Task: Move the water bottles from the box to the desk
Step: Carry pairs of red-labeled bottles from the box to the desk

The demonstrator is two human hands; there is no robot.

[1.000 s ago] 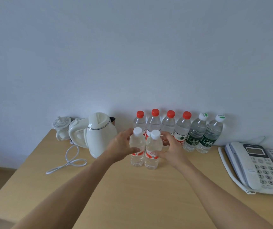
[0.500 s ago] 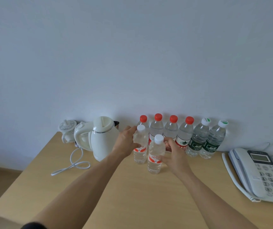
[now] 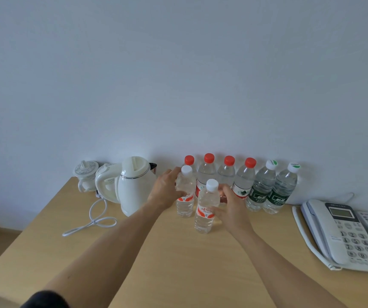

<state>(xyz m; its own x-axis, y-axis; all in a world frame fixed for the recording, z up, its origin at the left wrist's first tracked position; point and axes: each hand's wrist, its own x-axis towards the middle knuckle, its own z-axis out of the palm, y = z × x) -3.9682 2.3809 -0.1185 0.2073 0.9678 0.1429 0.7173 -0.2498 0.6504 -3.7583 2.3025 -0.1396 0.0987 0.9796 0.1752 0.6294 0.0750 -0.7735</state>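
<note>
The left hand (image 3: 166,192) curled round 1 white-capped bottle (image 3: 185,196); the right hand (image 3: 230,205) gripped another (image 3: 206,207), both upright on the bench (image 3: 178,263), right of the kettle (image 3: 134,185), before 6 bottles (image 3: 240,181) at the wall.

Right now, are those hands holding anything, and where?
Yes: the left hand grips one white-capped bottle round its upper body; the right hand grips the nearer white-capped bottle mid-body.

We see clear glossy plastic bottles (image 3: 206,207) on a smooth matt wood desk (image 3: 167,258), beside a glossy white plastic kettle (image 3: 135,185)
</note>
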